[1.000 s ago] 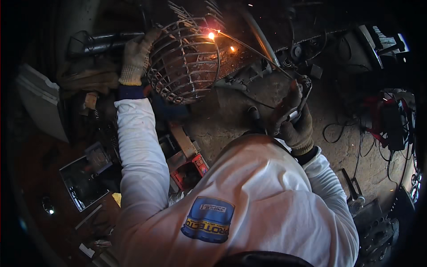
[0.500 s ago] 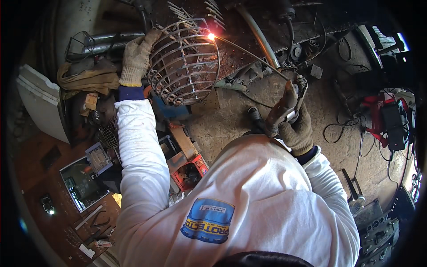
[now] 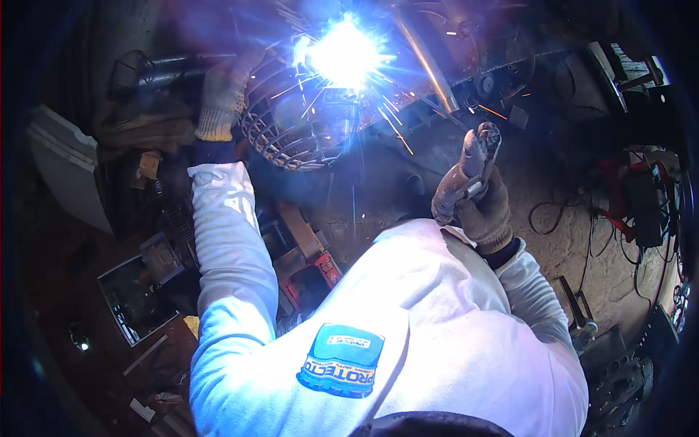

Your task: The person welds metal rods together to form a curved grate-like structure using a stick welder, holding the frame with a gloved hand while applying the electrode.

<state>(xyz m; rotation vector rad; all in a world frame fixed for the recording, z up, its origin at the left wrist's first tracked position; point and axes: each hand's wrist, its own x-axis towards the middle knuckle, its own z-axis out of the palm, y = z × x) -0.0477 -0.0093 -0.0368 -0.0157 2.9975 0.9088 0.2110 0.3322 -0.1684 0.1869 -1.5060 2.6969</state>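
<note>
A bright blue-white welding arc (image 3: 345, 55) burns at the far rim of a rounded cage of metal rods (image 3: 280, 142), throwing sparks all around. Its glare hides the weld spot and much of the cage's top. My left hand (image 3: 222, 102), in a knitted work glove, grips the cage's left edge; its fingertips are partly lost in the haze. In my right hand (image 3: 486, 215), also gloved, is a welding electrode holder (image 3: 460, 182) with worn brown covering. A thin electrode (image 3: 445, 113) runs from its jaws up-left toward the arc.
A metal tube (image 3: 426, 62) lies on the dark bench right of the arc. A brown cloth (image 3: 145, 124) sits left of my left hand. Nearer me are a red crate (image 3: 309, 280) and a framed glass panel (image 3: 135, 302). Cables (image 3: 553, 218) and a red-and-black machine (image 3: 641, 197) occupy the right floor.
The small orange glow at the electrode tip has become a large blinding arc with flying sparks, and the surroundings look darker. Both hands keep nearly the same places and grips.
</note>
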